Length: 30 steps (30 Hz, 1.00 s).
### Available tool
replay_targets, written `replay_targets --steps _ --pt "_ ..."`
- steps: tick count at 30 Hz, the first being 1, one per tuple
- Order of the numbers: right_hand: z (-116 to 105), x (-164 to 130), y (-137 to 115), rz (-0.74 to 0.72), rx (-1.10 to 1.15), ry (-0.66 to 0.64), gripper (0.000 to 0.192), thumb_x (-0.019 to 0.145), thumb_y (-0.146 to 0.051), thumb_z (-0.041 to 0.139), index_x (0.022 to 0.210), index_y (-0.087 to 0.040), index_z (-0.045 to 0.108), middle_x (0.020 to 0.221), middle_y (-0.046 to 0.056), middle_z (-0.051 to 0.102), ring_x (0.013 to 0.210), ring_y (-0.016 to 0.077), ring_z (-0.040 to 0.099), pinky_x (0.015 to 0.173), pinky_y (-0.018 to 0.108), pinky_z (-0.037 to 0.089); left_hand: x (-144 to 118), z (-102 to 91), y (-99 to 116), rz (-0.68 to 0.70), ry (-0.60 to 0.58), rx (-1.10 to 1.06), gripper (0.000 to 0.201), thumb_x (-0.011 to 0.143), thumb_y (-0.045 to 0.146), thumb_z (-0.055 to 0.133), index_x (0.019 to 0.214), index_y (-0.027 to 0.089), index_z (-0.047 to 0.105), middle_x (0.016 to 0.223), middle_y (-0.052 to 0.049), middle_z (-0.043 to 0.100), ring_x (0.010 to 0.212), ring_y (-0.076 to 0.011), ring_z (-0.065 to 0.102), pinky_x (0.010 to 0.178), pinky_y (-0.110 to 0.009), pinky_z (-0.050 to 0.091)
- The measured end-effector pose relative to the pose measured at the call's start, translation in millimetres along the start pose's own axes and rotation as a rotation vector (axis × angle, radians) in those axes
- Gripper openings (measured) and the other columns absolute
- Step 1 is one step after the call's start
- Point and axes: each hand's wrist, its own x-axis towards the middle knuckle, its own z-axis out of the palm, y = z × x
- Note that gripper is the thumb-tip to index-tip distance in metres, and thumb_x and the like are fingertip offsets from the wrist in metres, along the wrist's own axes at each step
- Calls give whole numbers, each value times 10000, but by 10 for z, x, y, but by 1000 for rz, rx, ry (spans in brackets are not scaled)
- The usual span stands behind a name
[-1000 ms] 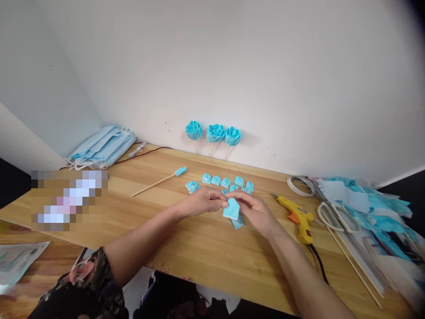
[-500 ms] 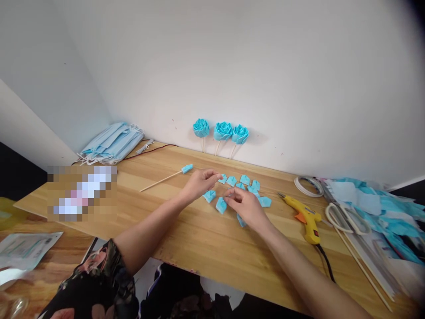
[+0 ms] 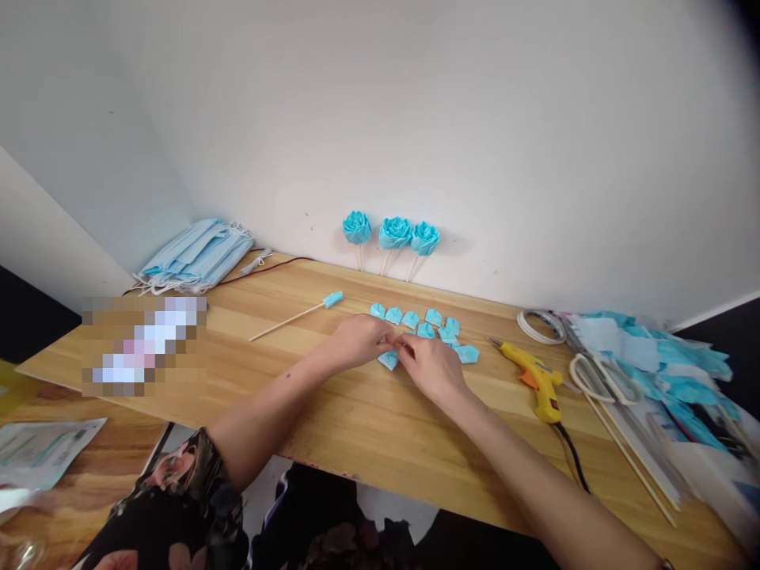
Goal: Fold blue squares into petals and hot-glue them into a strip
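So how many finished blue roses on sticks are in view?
3. All lean against the wall at the back of the table: left rose, middle rose, right rose. None seems hidden.

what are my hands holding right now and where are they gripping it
Both the left hand and right hand pinch a small folded blue piece at its upper edge, fingertips meeting there.

Black floral sleeve [image 3: 178,507], forearms bare

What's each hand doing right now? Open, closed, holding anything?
Left hand: fingers curled, pinching a folded blue piece on the table.
Right hand: fingers curled onto the same piece, meeting the left.
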Motion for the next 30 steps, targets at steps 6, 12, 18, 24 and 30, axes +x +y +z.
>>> replay_targets --steps 6,12,18,24,30 --pt "-28 -59 -10 -22 -32 -18 290 928 -305 430 917 -278 718 817 44 737 701 204 657 530 279 306 -4 31 18 63 -16 69 168 791 181 548 702 176 691 741 -40 672 707 -163 580 604 -244 347" --pt "-33 -97 -13 -142 -80 29 322 934 -292 421 823 -240 719 818 63 732 739 209 653 617 299 348 10 135 -7 120 -25 125 181 780 161 542 632 155 647 688 -50 620 688 -172 566 612 -257 359" --pt "-394 -160 355 -138 -29 236 290 926 -276 424 1044 -254 688 961 53 728 821 203 638 694 306 356 13 155 -24 139 -52 102 161 781 150 523 705 163 665 752 -50 648 739 -167 578 647 -251 379" --pt "-435 -426 746 -110 114 68 226 881 -282 481 788 -259 686 763 -14 709 652 161 604 589 274 332 15 120 -30 108 -56 73 194 793 127 482 774 175 669 814 -39 682 774 -164 586 660 -250 378" --pt "-133 -621 483 -178 -21 107 170 830 -378 569 789 -215 592 736 33 677 684 203 596 677 324 343 21 86 28 70 -18 75 251 869 161 424 820 165 670 855 -60 684 811 -176 591 715 -266 405"
